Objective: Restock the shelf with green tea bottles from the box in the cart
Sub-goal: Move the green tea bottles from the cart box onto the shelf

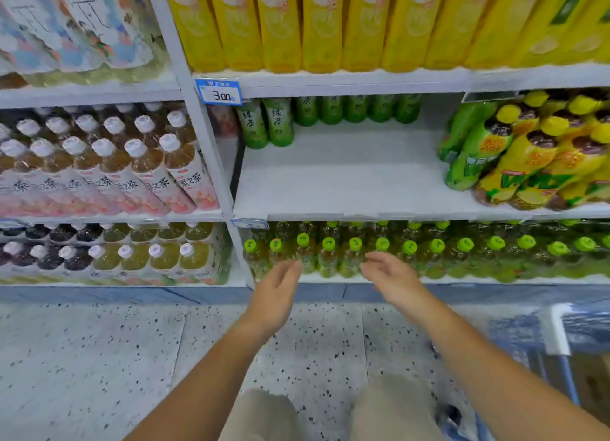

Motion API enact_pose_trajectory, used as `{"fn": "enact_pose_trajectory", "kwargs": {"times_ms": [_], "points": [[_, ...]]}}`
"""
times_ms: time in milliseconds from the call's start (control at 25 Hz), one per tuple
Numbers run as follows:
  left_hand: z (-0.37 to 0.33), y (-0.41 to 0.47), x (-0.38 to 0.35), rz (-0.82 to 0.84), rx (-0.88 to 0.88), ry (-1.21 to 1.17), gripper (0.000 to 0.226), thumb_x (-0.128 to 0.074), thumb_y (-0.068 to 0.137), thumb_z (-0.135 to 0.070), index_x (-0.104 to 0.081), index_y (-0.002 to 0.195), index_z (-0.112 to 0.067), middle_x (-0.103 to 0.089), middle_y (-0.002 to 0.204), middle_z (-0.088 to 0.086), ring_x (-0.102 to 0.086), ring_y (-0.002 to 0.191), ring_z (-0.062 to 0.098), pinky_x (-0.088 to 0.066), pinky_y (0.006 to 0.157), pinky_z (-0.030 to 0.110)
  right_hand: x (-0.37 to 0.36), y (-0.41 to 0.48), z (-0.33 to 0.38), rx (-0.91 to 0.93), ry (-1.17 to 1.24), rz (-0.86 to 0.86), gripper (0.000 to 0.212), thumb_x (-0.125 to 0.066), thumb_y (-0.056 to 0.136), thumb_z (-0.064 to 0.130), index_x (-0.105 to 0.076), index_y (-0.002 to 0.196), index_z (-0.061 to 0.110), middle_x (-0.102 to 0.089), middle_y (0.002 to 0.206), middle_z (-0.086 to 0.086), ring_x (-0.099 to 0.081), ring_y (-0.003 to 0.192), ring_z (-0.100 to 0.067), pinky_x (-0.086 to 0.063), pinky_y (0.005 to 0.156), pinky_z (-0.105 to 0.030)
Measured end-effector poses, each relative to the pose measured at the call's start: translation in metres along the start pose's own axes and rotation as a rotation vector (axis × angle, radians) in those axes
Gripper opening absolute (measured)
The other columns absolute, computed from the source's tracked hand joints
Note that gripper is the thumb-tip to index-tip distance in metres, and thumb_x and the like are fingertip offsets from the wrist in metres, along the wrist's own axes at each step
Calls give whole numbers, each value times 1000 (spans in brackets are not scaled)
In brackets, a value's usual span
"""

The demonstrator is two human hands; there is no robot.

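Note:
Several green tea bottles [268,123] with green labels stand at the back left of the white middle shelf [346,179], and most of that shelf's board is bare. My left hand [275,293] and my right hand [392,277] reach forward side by side below that shelf, both with relaxed fingers and holding nothing. They hover in front of the bottom row of green-capped bottles [356,252]. The blue cart [561,341] shows at the lower right edge; something brown sits inside it, too blurred to tell.
Yellow-capped lemon tea bottles [528,156] fill the right end of the middle shelf. Tall yellow bottles [323,24] stand on the shelf above. Peach tea bottles [132,166] fill the left bay. A blue price tag [219,92] reads 3.00. Speckled floor lies below.

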State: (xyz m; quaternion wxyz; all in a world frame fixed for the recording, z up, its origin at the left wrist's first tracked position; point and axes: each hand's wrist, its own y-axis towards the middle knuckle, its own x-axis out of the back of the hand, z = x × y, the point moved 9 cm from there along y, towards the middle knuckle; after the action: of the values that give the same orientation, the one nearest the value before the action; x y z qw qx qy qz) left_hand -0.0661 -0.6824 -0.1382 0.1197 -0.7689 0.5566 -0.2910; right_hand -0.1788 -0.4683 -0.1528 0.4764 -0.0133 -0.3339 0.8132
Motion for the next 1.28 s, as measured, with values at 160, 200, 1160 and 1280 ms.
{"fn": "enact_pose_trajectory", "kwargs": {"times_ms": [160,200,1160,1280], "points": [[-31,-68,-25,94,67,83,50,-41,102,-58,-49,143,-31,-46,131,-20,-41,120,2,-30,100,28,30,-76,-23,-153,31,-4,52,-58,98,42,-47,144,21,-56,139,-3,-58,117,-20,-48,93,-34],[-40,-82,-30,116,68,102,49,-41,102,-58,-51,142,-31,-47,128,-21,-43,117,0,-32,99,26,37,-94,-26,-182,50,-11,52,-57,98,43,-46,144,22,-55,140,-3,-58,117,-20,-47,88,-32],[-191,-215,-346,713,-265,342,44,-44,91,-69,-60,123,-43,-57,112,-40,-51,107,-19,-37,80,14,286,-369,-144,-276,389,-652,48,-55,96,50,-50,139,30,-56,123,16,-57,99,2,-44,72,-12],[-198,-230,-415,749,-219,332,41,-46,97,-64,-56,129,-42,-56,120,-30,-54,116,-3,-43,93,26,339,-382,-188,-302,426,-652,48,-53,96,51,-50,140,30,-58,123,14,-58,105,-3,-47,85,-25]]}}
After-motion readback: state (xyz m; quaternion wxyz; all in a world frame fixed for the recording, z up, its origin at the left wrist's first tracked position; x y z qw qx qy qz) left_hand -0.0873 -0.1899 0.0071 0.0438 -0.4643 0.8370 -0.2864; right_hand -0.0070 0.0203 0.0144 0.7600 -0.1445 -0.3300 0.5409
